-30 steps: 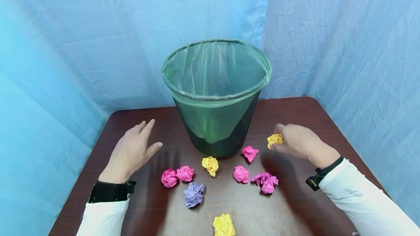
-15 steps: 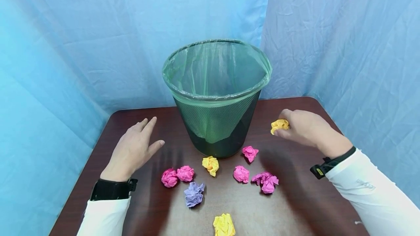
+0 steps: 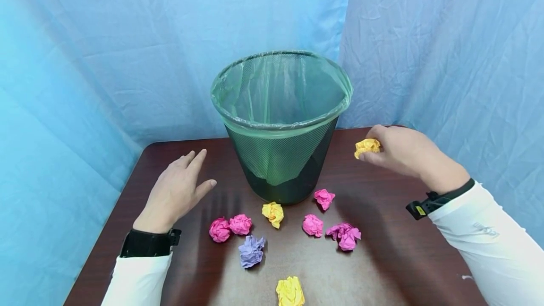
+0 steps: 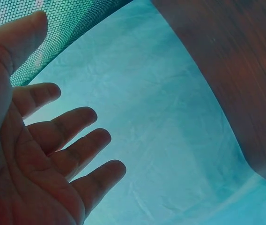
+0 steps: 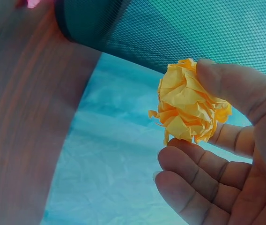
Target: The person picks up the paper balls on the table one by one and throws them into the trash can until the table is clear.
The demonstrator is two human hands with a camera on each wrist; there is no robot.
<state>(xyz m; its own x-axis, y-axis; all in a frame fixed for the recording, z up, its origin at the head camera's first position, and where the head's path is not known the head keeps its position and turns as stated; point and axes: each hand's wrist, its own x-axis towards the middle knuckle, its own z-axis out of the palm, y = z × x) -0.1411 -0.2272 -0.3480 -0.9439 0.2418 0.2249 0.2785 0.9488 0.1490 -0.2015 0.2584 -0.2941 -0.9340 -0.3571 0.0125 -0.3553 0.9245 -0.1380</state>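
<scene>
My right hand [image 3: 405,152] pinches a crumpled yellow paper ball [image 5: 189,103] between thumb and fingers, raised over the table to the right of the mesh wastebasket [image 3: 276,164]. A green bag lines the basket and folds over its rim. On the left, my left hand [image 3: 172,190] hovers over the table with its fingers extended and holds nothing; in the left wrist view its palm [image 4: 30,173] shows bare. Between the hands lie more paper balls: a yellow one [image 3: 273,215] by the basket's foot, a pink pair [image 3: 229,228], and a purple one [image 3: 251,251].
Pink paper balls [image 3: 312,225] and a magenta one [image 3: 345,236] lie right of centre. Another yellow ball [image 3: 290,292] is at the near edge of view. Blue cloth [image 3: 170,51] hangs behind and beside the dark wooden table [image 3: 382,268].
My right hand has risen and moved away toward the back right with the yellow paper ball. The left hand has shifted slightly forward and right. The other balls and the basket stay put.
</scene>
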